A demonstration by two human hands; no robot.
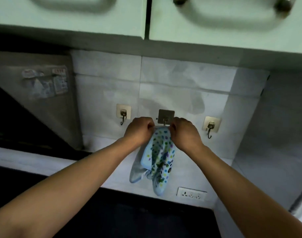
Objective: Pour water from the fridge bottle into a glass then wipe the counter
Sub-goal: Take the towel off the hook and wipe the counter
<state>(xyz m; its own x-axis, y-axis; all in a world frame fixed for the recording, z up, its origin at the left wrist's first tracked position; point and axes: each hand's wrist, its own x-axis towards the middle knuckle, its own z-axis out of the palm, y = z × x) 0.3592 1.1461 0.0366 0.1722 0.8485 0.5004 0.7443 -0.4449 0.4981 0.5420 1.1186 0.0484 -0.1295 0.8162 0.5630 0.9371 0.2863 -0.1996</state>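
Observation:
A light blue cloth [161, 157] with coloured dots hangs down the tiled wall from a square metal hook [166, 116]. My left hand [140, 130] pinches the cloth's top edge on the left side. On the right side of that edge my right hand [185, 132] grips it too, right under the hook. Both hands are closed around the fabric. No bottle or glass is in view.
Two more wall hooks [123, 112] [211, 127] sit left and right of the middle one. A white power socket [191, 194] is low on the wall. Pale green cabinets [215, 23] hang overhead. A dark counter surface [146, 217] lies below; a range hood [35, 100] is at left.

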